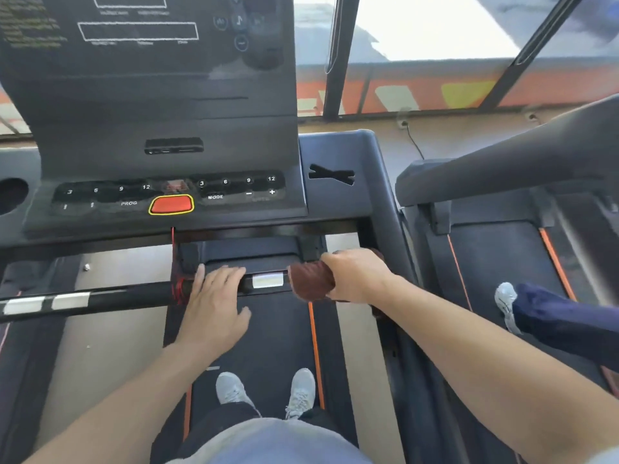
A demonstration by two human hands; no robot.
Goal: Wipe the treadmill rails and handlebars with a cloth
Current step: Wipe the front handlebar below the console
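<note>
Console (174,195) labels "PROG", "MODE"

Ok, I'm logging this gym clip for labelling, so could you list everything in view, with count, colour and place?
cloth: one, dark red-brown, on the handlebar under the right hand
handlebar: one, black with silver sensor patches, across the front of the belt
console: one, dark grey, upper left, with numbered keys
stop button: one, red with yellow edge, console middle
safety cord: one, red, hanging below the stop button
treadmill belt: one, dark with orange lines, below the handlebar
neighbouring treadmill: one, dark, to the right
another person's leg: one, navy trouser, pale shoe, on that treadmill
window: bright, upper right
own shoes: two, light grey, on the belt
left hand: fingers straight, resting on the handlebar
right hand: grips the cloth
</note>
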